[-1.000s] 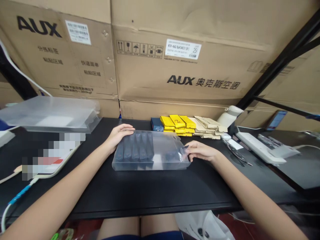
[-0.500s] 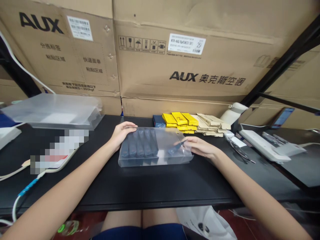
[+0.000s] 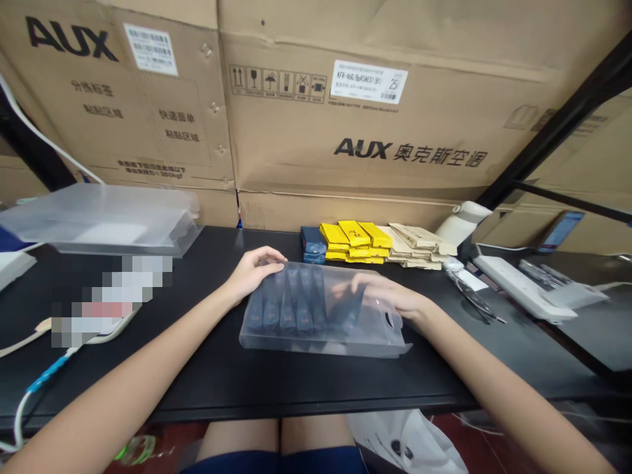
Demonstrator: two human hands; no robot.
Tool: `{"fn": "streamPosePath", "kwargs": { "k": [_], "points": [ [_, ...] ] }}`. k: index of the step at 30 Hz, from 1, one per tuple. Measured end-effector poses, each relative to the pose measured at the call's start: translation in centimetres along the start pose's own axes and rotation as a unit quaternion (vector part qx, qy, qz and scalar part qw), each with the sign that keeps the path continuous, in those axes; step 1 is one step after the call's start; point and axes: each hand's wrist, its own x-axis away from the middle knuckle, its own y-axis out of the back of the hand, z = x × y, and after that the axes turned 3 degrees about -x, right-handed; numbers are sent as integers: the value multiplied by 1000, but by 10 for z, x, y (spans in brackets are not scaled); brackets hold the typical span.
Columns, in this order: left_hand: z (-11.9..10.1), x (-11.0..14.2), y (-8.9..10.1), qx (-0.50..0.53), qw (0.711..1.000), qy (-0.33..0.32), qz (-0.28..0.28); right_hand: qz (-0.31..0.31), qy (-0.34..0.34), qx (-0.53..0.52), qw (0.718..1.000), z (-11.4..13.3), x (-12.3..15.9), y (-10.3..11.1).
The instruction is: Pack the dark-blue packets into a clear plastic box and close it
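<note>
Head view: on the table (image 3: pixel 222 382), left hand (image 3: pixel 254 271) grips the far left edge of a clear case (image 3: pixel 296 345), probably light and bendy, best held at corners; right hand (image 3: pixel 390 296) inside, grip unclear

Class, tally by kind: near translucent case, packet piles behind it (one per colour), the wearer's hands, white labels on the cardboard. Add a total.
Translucent case: 1
Hands: 2 (left hand, right hand)
Packet piles: 3 (dark blue pile, yellow pile, beige pile)
White labels: 2 (left label, right label)
Total: 8
</note>
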Motion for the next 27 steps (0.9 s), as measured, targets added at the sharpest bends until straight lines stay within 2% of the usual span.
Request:
{"fn": "streamPosePath", "kwargs": {
  "k": [4, 7, 11, 20, 27],
  "points": [
    [0, 2, -5, 20, 1000, -11, -9, -27, 35, 33, 998, -12, -8, -11],
    [1, 5, -11, 43, 998, -10, -32, -82, 81, 116, 987, -20, -12, -25],
    [0, 8, -18, 45, 998, -7, -47, -131, 103, 134, 977, -24, -11, -39],
    [-1, 7, -18, 56, 997, 0, -48, -62, 75, 135, 986, -19, -6, -41],
    [-1, 6, -18, 75, 996, 27, -42, -81, 85, 127, 985, -22, -8, -43]
  ]
}}
